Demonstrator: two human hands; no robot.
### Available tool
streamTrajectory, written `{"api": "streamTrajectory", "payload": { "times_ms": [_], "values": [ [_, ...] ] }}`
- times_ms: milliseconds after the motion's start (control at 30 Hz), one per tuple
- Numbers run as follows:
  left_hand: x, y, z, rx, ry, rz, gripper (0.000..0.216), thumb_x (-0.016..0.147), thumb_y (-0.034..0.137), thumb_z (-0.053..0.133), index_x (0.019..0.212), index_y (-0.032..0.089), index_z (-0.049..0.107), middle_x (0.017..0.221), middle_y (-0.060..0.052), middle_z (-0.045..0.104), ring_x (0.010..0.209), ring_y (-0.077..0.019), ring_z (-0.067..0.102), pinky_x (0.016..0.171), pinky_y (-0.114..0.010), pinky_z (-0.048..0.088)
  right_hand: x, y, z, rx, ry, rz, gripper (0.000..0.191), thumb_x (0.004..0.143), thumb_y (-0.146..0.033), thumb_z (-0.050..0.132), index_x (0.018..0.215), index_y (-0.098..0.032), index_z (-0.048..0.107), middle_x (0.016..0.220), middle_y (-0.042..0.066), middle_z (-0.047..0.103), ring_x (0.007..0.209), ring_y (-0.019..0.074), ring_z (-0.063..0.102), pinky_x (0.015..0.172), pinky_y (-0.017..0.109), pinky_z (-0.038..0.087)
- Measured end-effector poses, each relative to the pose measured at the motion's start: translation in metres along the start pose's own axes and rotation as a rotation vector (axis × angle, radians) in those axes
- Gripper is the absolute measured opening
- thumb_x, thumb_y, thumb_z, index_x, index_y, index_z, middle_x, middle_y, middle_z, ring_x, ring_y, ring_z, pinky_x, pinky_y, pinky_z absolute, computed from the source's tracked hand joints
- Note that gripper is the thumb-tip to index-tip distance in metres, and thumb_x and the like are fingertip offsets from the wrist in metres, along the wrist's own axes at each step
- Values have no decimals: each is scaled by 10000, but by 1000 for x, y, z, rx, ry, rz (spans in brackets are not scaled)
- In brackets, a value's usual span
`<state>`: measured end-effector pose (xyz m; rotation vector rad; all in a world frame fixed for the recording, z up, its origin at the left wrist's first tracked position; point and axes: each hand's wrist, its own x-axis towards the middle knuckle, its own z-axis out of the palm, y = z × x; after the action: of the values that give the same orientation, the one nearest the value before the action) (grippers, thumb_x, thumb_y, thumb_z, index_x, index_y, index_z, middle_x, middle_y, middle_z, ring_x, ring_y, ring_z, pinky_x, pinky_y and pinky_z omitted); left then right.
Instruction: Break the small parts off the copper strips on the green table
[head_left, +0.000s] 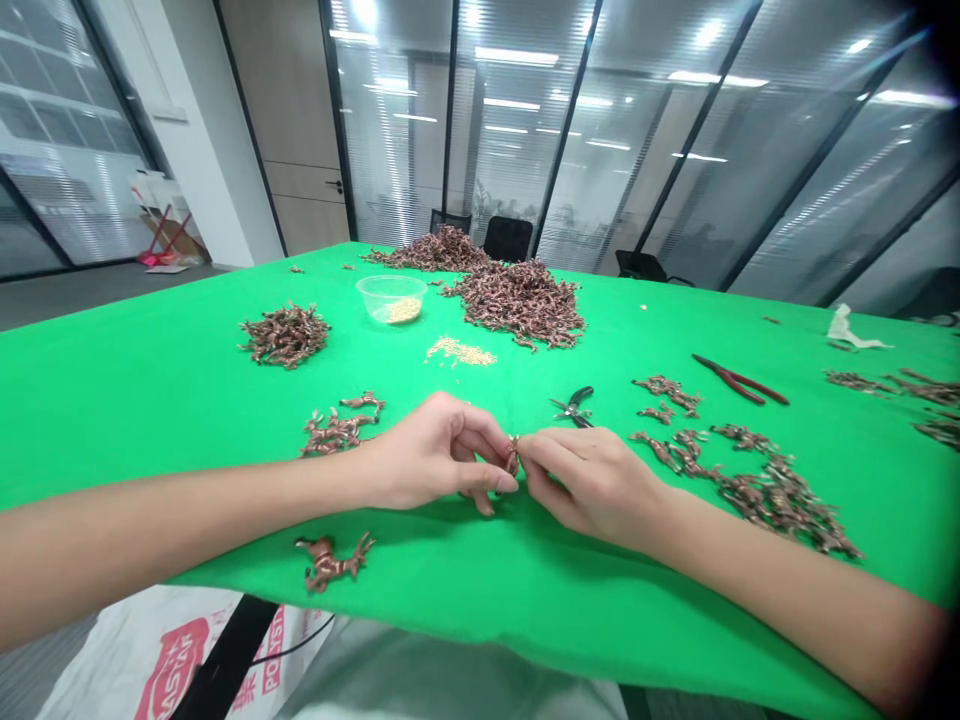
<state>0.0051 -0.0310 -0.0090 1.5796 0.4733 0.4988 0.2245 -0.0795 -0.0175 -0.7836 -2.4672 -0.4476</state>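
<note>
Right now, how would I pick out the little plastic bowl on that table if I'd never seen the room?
Start at the green table and find the biggest brown heap toward its far side. Just left of that heap, beyond the loose patch of yellowish bits, stands the bowl. It is the only see-through container there, round, with pale yellowish bits in its bottom.

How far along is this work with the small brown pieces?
Possibly done: a small group of brown pieces lies by the left hand and a longer row by the right hand, though I cannot tell whether they are finished. In hand: both hands pinch one brown piece between fingertips. Probably left: the big pile farther back on the green table.
</note>
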Motion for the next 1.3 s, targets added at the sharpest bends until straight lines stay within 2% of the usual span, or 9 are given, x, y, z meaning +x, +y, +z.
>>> {"api": "streamTrajectory", "payload": {
  "times_ms": [133,333,533,733,833,1067,1300],
  "values": [
    [1,0,-1,-9,15,4,242,744,197,829,922,82,710,850,-56,754,628,-132,719,587,-227,630,-1,-2,1,75,14,64,166,978,-112,448,882,-173,569,698,15,615,573,128,532,543,255,370],
    [3,0,-1,-8,62,3,322,745,287,841,967,112,687,933,-76,778,624,-136,726,603,-239,619,4,-7,1,157,214,272,74,918,-134,569,965,-192,562,651,-47,628,455,68,504,478,190,373],
    [1,-1,-1,-1,44,-5,376,740,349,844,983,115,678,971,-102,772,643,-152,732,588,-243,608,3,-1,-2,91,169,136,73,950,-129,521,988,-186,548,702,-20,664,509,87,583,512,199,410],
    [-1,2,0,-30,34,-21,351,751,326,838,981,113,682,963,-87,769,627,-155,740,579,-237,602,0,10,-3,46,104,47,104,1004,-138,459,970,-187,544,705,0,679,519,112,601,512,220,409],
    [-2,4,1,-40,40,-10,334,753,311,839,969,108,683,939,-82,772,612,-152,738,566,-228,595,0,10,-1,22,133,56,108,1012,-141,450,979,-186,543,698,-1,675,516,113,604,504,223,402],
    [-3,7,1,-43,54,12,323,769,299,827,983,109,678,984,-105,780,615,-170,750,574,-246,612,-1,1,1,-39,280,111,69,1006,-149,517,1005,-201,562,742,9,717,577,121,660,572,217,489],
    [-3,6,2,-31,54,23,332,777,310,819,996,108,673,997,-110,771,624,-165,744,586,-264,628,3,1,-2,-47,264,59,98,978,-100,511,1003,-191,538,705,-1,686,560,123,641,541,221,457]
  ]
}}
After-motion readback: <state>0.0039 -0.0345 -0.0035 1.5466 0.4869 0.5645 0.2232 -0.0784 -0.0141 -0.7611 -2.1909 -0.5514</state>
